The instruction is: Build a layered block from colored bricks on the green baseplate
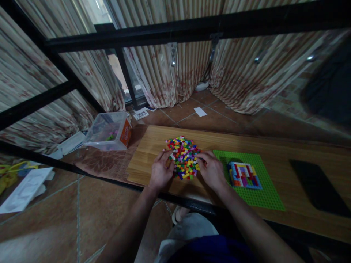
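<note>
Facing each other: your bare left hand (162, 171) and bare right hand (212, 168) are apart, at opposite sides of a loose pile of small multicoloured plastic bricks (186, 155) on the light-brown wooden bench (148, 140).
Left fingertips: curled in at the pile's left edge, beside a small white brick (172, 156); you may have it pinched, but it is too small to tell.
Right fingertips: bent in at the pile's right edge; whether you grip anything there cannot be told.
Pile's place: straight in front of you, probably so that either hand can reach it without stretching.
Bright-green studded plastic baseplate (270, 193): flat on the bench, just right of your right hand; it seems set beside the pile so that loose bricks do not cover it.
Multicoloured block of joined bricks with a light-blue near edge (245, 176): on the baseplate, whose studs likely give it steady footing; whether its top is hollow cannot be told.
Black flat rectangular object (319, 186): on the bench, well to your right.
Clear plastic bin with an orange panel (94, 140): beyond the bench's left end, on a brown patterned mat (105, 162), perhaps to free working room; a few pink and green pieces (112, 136) show inside.
</note>
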The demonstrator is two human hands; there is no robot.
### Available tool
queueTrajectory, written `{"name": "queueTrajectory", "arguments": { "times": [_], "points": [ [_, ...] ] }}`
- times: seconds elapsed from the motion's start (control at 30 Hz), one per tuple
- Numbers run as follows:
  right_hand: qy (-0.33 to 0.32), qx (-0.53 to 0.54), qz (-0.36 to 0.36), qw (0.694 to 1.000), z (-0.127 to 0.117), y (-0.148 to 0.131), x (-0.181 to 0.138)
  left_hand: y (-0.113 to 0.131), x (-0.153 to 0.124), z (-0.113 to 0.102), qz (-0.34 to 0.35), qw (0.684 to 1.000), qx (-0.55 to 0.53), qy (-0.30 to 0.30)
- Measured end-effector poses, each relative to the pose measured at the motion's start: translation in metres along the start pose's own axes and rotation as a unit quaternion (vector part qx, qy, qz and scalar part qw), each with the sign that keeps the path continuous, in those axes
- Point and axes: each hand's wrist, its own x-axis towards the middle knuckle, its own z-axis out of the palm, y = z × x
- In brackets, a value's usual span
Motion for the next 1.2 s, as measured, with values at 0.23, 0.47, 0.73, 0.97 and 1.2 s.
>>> {"name": "queueTrajectory", "arguments": {
  "times": [0.23, 0.47, 0.73, 0.97, 1.2],
  "points": [
    [-0.075, -0.100, -0.020, 0.992, 0.021, -0.006, 0.040, -0.007, -0.014, 0.006, -0.017, 1.000, 0.002, -0.012],
    [-0.114, -0.123, -0.025, 0.986, 0.031, -0.004, 0.047, -0.014, -0.014, 0.013, -0.003, 1.000, 0.027, -0.017],
    [-0.111, -0.122, -0.025, 0.986, 0.026, 0.000, 0.044, -0.011, -0.018, 0.009, 0.016, 1.000, 0.019, -0.007],
    [-0.149, -0.141, -0.037, 0.978, 0.020, 0.001, 0.044, -0.013, -0.021, 0.010, -0.001, 1.000, -0.005, -0.006],
    [-0.186, -0.163, -0.038, 0.968, 0.015, -0.001, 0.051, -0.019, -0.022, 0.009, -0.020, 0.998, -0.059, 0.003]
  ]
}}
